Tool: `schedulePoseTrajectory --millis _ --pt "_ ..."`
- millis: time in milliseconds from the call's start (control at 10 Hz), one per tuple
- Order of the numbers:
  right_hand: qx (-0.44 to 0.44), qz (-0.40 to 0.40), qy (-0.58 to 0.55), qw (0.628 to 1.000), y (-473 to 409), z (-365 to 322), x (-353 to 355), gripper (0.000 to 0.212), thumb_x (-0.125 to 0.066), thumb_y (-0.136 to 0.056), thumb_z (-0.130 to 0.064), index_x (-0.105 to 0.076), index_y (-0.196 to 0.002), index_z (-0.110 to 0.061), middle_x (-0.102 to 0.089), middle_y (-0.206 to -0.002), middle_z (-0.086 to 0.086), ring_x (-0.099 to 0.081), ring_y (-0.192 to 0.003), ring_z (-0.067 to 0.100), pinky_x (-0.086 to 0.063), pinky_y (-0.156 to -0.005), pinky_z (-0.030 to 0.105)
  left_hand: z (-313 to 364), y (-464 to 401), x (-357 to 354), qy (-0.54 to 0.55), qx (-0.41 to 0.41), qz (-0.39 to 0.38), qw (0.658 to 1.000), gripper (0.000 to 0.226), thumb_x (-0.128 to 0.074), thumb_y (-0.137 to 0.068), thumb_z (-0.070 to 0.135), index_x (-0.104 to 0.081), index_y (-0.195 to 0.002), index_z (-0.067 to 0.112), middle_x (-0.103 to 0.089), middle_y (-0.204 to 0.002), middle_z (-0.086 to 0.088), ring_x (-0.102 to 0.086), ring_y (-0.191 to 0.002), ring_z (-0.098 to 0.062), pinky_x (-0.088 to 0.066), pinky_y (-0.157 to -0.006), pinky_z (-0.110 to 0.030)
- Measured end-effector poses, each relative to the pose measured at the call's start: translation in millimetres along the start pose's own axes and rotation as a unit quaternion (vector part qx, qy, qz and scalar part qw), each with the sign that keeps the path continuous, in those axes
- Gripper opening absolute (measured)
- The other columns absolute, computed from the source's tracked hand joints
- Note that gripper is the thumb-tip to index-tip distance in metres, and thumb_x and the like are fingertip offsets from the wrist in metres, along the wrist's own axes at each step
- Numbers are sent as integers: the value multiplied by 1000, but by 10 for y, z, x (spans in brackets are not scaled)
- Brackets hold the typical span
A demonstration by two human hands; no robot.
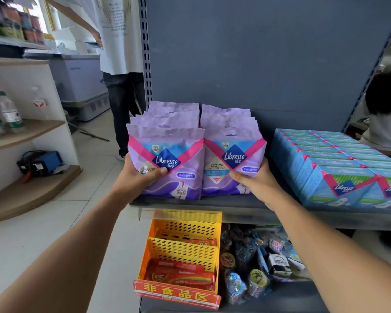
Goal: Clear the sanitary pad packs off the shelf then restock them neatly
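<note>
Two rows of purple Libresse sanitary pad packs stand upright on the grey shelf (212,205), several deep. My left hand (140,175) grips the left row's front pack (174,154) at its lower left, thumb across its face. My right hand (251,180) grips the right row's front pack (230,154) at its lower right corner, thumb on the front. Both rows sit at the shelf's left end, near its front edge.
Blue Libresse boxes (339,168) fill the shelf's right side. Below hang a yellow perforated basket (185,249) with red packs and loose toys (257,263). One person (120,53) stands behind on the left, another (386,114) at the right edge. A corner shelf (29,132) with bottles stands left.
</note>
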State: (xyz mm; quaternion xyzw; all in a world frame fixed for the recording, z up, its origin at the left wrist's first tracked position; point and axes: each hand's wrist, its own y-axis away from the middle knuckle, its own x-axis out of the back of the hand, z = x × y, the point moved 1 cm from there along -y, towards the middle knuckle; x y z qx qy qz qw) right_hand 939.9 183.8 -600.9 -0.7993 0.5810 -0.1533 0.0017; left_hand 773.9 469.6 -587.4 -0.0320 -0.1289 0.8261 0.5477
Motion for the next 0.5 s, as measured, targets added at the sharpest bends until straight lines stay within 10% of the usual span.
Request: schedulePoseTrajectory --millis 200,300,400,500 --pt "20 38 73 996 128 -87 -24 85 -87 -65 -42 -38 -131 -19 -61 -116 -8 -62 -98 10 -52 -70 22 36 123 -54 -27 9 76 997 84 -84 -67 30 -33 -133 16 -65 -115 -3 -70 -97 -15 -59 -75 -28" --pt "65 88 190 976 284 -133 5 87 -83 -63 -53 -40 -129 -19 -57 -122 1 -60 -106 20 -54 -80 36 157 295 -147 -72 11 120 990 85 -82 -70 30 -30 -136 18 -59 -120 0 -66 -103 -13 -58 -73 -24" --pt "110 110 308 938 516 -275 102 87 -75 -73 -51 -33 -139 -12 -47 -137 9 -48 -124 30 -49 -95 45 294 487 -202 -276 -16 219 936 106 -78 -75 45 -12 -151 13 -23 -155 -10 -27 -143 -24 -36 -111 -42" --pt "198 100 417 881 845 -522 241 67 -60 -85 -51 -39 -136 -14 -47 -138 7 -45 -127 29 -47 -98 42 556 730 -337 -459 -137 260 838 83 -70 -84 42 -26 -148 10 -27 -153 -14 -22 -142 -31 -26 -115 -45"
